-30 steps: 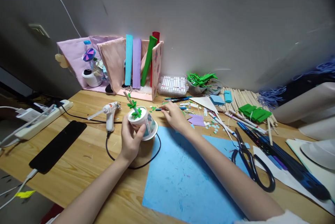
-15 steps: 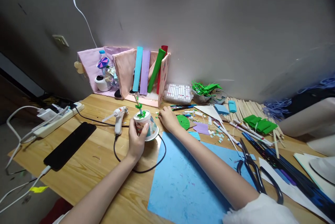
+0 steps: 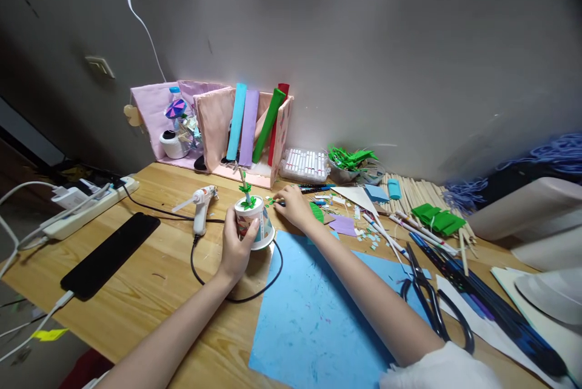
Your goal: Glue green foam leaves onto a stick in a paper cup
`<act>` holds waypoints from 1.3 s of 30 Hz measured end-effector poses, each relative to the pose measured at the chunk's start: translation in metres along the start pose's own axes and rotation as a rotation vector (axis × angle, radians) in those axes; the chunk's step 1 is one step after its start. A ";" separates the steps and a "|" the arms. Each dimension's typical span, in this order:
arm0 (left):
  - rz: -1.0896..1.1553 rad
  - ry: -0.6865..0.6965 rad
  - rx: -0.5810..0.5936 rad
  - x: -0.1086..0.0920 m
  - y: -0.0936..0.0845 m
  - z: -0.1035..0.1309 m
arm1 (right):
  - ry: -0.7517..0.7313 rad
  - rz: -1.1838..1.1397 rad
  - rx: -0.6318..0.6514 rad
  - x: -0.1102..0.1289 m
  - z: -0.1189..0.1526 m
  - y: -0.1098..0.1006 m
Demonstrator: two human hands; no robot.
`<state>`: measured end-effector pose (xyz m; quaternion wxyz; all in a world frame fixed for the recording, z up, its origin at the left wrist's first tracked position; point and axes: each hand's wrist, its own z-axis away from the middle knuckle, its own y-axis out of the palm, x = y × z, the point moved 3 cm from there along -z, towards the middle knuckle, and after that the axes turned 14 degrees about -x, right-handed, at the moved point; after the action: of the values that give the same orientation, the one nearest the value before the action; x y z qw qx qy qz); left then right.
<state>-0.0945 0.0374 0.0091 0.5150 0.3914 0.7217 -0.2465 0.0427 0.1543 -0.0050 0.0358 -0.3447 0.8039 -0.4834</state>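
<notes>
My left hand (image 3: 236, 249) is wrapped round an upside-down paper cup (image 3: 261, 228). On the cup's base stands a thin stick (image 3: 244, 186) with green paper leaves (image 3: 248, 202) about its foot. My right hand (image 3: 293, 207) rests low over the table to the right of the cup, fingers curled together. A small dark tip shows at those fingers, but what they hold, if anything, I cannot make out. Small green scraps (image 3: 269, 200) lie by the fingertips. Partly hidden behind the right wrist is a green corrugated disc (image 3: 317, 212).
A glue gun (image 3: 202, 207) with its cable lies left of the cup, near a phone (image 3: 111, 254) and a power strip (image 3: 91, 210). Blue paper (image 3: 313, 316) spreads under my right forearm. Scissors (image 3: 427, 292) and sticks (image 3: 411, 195) lie right. A pink box (image 3: 213, 128) stands behind.
The view has shifted slightly, so most things sit a little further left. My right fingers have curled in among the green scraps. The left hand keeps its grip on the cup.
</notes>
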 end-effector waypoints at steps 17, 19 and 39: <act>-0.015 -0.049 -0.003 0.001 0.001 -0.001 | -0.074 -0.019 -0.043 0.002 -0.006 0.018; -0.023 -0.044 -0.002 0.002 0.001 -0.001 | -0.082 -0.037 -0.036 0.002 -0.006 0.017; -0.058 -0.023 -0.030 -0.001 -0.001 -0.003 | 0.289 -0.620 -0.065 0.005 -0.012 -0.002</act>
<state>-0.0963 0.0388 0.0115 0.5218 0.3597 0.7304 -0.2547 0.0350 0.1600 0.0041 -0.2381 -0.5018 0.6725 -0.4892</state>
